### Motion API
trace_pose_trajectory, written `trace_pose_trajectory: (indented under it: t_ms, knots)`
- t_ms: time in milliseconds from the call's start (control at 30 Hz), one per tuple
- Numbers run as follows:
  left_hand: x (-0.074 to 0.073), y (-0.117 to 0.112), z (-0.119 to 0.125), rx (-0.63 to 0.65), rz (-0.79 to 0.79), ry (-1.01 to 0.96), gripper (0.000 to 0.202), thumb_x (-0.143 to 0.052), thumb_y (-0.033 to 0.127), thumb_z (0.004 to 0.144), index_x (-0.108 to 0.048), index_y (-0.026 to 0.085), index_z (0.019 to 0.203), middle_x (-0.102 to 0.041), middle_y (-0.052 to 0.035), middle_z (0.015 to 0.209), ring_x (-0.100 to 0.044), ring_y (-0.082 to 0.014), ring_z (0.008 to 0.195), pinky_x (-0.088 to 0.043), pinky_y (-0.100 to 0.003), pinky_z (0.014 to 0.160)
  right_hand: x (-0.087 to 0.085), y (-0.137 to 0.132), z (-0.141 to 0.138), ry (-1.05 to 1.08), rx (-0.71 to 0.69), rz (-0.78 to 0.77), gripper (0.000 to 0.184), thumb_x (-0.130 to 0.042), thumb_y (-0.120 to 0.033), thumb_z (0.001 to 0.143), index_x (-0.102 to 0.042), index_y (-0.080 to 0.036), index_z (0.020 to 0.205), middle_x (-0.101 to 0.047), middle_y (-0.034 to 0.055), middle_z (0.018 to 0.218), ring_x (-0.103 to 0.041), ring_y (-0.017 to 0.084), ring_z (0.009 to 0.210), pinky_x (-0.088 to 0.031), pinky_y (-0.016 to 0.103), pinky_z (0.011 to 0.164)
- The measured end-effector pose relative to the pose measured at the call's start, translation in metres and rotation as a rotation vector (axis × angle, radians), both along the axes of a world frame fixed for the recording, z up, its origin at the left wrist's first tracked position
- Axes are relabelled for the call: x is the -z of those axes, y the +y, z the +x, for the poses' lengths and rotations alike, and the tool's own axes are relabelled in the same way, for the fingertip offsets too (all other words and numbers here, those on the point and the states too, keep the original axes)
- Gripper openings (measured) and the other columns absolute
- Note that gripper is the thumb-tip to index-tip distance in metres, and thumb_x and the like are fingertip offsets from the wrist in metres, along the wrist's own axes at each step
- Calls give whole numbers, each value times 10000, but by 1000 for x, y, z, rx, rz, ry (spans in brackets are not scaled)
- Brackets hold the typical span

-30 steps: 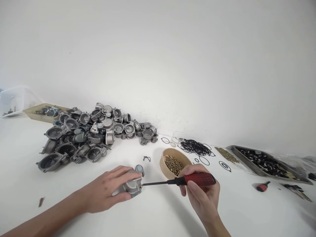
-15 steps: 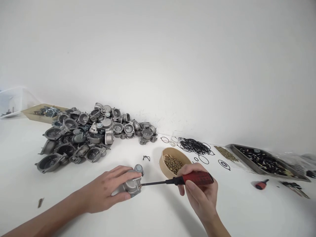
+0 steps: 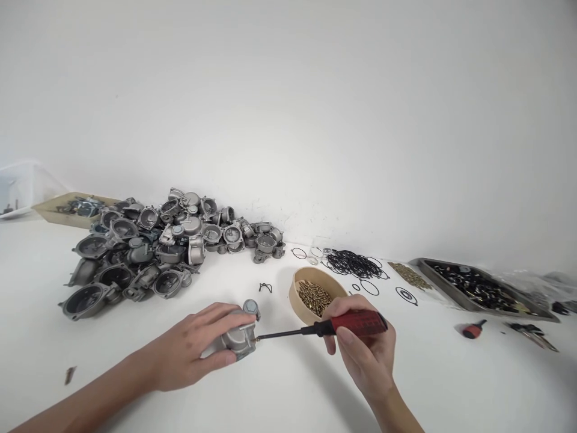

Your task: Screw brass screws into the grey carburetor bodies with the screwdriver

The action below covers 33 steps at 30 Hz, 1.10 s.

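Observation:
My left hand is clamped over a small grey cast-metal housing that rests on the white table. My right hand grips the red handle of a screwdriver. Its black shaft runs left and the tip touches a small brass screw on the housing's right side. A shallow tan bowl filled with brass screws stands just behind the screwdriver.
A large heap of grey metal housings lies at the back left, with a tan tray beyond it. Black O-rings, loose brass parts, a metal tray of black parts and a short red screwdriver lie to the right.
Both hands keep their hold with the screwdriver tip on the housing. The view has shifted slightly, so everything sits a little lower and to the left.

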State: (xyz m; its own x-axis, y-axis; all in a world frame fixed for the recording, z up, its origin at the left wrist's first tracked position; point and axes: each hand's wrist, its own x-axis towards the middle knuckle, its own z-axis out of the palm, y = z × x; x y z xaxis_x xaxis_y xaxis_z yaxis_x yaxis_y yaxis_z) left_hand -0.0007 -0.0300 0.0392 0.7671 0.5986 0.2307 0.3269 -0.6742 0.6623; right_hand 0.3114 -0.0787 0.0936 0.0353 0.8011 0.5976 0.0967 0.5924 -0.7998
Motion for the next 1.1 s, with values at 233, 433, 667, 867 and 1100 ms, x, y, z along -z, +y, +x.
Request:
trace_pose_trajectory:
  t_ms: [233, 433, 667, 867, 1100]
  knots:
    - [4, 0, 0, -12, 29, 12, 532, -479, 465, 1121, -346, 438, 1635, -494, -23, 1645, -479, -320, 1499, -517, -415, 1153, -1, -3, -5, 26, 38, -5, 249, -789, -431, 927, -705, -202, 974, -611, 24, 858, -572, 121, 514, -436, 259, 441]
    - [3, 0, -1, -14, 33, 12, 527, -484, 452, 1120, -351, 443, 1630, -506, -22, 1636, -506, -314, 1481, -518, -414, 1152, -5, -3, -5, 40, 40, -7, 243, -804, -427, 918, -723, -204, 964, -621, 24, 846, -571, 112, 505, -433, 258, 442]
    - [5, 1, 0, -11, 34, 11, 532, -481, 452, 1121, -340, 443, 1634, -495, -24, 1643, -497, -314, 1487, -514, -408, 1156, -4, -3, -5, 31, 31, 6, 243, -794, -418, 923, -718, -193, 973, -618, 26, 840, -572, 118, 499, -448, 261, 445]
    - [3, 0, -1, 0, -12, 12, 520, -474, 441, 1127, -343, 443, 1630, -487, -20, 1642, -485, -304, 1490, -491, -420, 1175, -2, -3, -8, 56, 27, -17, 254, -799, -436, 919, -718, -201, 973, -613, 29, 829, -583, 130, 533, -440, 255, 436]
    - [2, -1, 0, -5, -23, 17, 525, -485, 431, 1122, -340, 459, 1625, -483, -9, 1644, -482, -305, 1493, -487, -424, 1180, -4, -3, -8, 47, 33, -11, 256, -808, -437, 915, -724, -198, 956, -623, 25, 833, -583, 116, 505, -445, 269, 459]
